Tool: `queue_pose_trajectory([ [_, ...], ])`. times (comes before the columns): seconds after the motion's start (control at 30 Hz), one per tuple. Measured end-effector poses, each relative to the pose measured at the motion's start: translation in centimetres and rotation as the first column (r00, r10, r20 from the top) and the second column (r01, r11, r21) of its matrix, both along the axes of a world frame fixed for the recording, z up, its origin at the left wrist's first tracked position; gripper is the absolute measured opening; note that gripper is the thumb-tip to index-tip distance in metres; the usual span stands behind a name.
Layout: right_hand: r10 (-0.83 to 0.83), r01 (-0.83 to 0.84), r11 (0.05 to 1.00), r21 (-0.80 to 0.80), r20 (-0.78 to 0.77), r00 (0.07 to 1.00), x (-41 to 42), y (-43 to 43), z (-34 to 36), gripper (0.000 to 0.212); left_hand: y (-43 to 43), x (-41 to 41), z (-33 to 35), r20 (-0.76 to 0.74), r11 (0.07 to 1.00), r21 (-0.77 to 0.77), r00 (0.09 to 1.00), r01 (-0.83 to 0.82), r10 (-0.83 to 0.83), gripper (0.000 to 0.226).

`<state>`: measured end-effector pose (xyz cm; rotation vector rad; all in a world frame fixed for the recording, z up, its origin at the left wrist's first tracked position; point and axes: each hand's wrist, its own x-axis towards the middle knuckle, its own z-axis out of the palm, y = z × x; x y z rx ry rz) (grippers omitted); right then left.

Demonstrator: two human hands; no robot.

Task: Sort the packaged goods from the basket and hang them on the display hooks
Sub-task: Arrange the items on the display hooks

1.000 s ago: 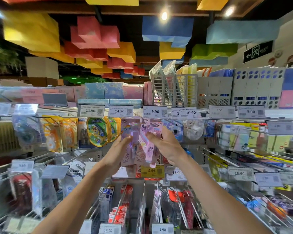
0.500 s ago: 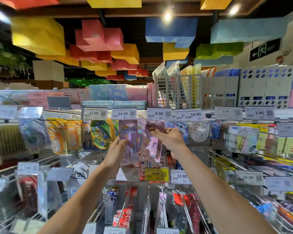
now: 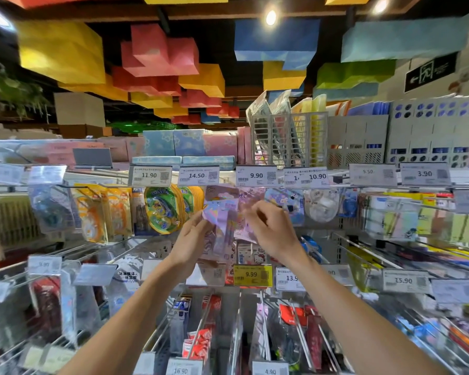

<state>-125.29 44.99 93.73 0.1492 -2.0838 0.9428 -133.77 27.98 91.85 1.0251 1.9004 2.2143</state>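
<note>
Stationery aisle under coloured ceiling blocks, wall of wire hooks [image 3: 355, 249] with price tags; the basket is out of frame, so can't tell how much stock is left to sort. Left hand [image 3: 192, 239] pinches the edge of a purple pack [image 3: 222, 220], and right hand [image 3: 271, 231] is curled on the top of a pink pack [image 3: 241, 230] touching it, both raised to the top row just below the 14.50 tag [image 3: 198, 175] and 9.90 tag [image 3: 256, 175]. My read: mid-hang, the hook tip is hidden behind the packs so not confirmed seated, and the neighbouring hooks are already stocked.
</note>
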Motion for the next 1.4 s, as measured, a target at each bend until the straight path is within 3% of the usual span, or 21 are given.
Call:
queue_pose_trajectory([
  [0.1, 0.079, -0.082, 0.996, 0.036, 0.057, 0.995, 0.0, -0.3, -1.0, 0.034, 1.3, 0.4, 0.0, -0.063, 0.999, -0.025, 0.998, 0.028, -0.029, 0.033],
  [0.23, 0.100, -0.099, 0.992, -0.074, 0.008, 0.995, 0.1, 0.7, -1.1, 0.024, 2.3, 1.7, 0.5, -0.107, 0.995, -0.043, 0.990, 0.088, -0.092, 0.032],
  [0.4, 0.112, -0.103, 0.978, -0.182, 0.039, 0.993, 0.6, 2.1, -0.9, 0.021, 3.1, 1.5, 1.1, -0.278, 0.982, -0.174, 0.954, 0.067, -0.114, 0.029],
  [0.53, 0.093, -0.064, 0.968, -0.243, 0.112, 0.989, 0.1, 2.8, -0.4, 0.027, 3.7, 0.8, 0.9, -0.275, 0.965, -0.263, 0.960, -0.023, -0.052, 0.018],
  [0.67, -0.005, 0.044, 0.976, -0.212, 0.181, 0.983, -0.8, 3.1, 0.0, 0.026, 4.3, -1.0, 0.7, -0.319, 0.919, -0.357, 0.947, -0.165, 0.047, 0.014],
  [0.83, -0.155, 0.206, 0.963, -0.172, 0.271, 0.950, -1.5, 3.3, 0.2, 0.040, 4.8, -2.3, 1.3, -0.403, 0.818, -0.487, 0.910, -0.305, 0.099, 0.021],
  [0.97, -0.307, 0.337, 0.941, -0.038, 0.327, 0.894, -1.1, 3.2, 0.1, 0.058, 4.6, -2.9, 1.4, -0.455, 0.729, -0.549, 0.878, -0.409, 0.150, 0.027],
  [1.03, -0.354, 0.367, 0.930, 0.022, 0.321, 0.879, -0.4, 3.2, -0.1, 0.053, 3.9, -2.9, 1.1, -0.443, 0.720, -0.555, 0.881, -0.416, 0.167, 0.027],
  [1.17, -0.281, 0.275, 0.959, 0.063, 0.299, 0.912, 1.0, 3.5, -0.7, 0.023, 2.2, -2.6, 0.2, -0.471, 0.734, -0.517, 0.862, -0.440, 0.185, 0.018],
  [1.4, -0.159, 0.106, 0.967, 0.231, 0.223, 0.962, 1.8, 0.5, -2.4, 0.014, -1.9, 1.0, -1.7, -0.489, 0.802, -0.452, 0.860, -0.390, 0.142, 0.013],
])
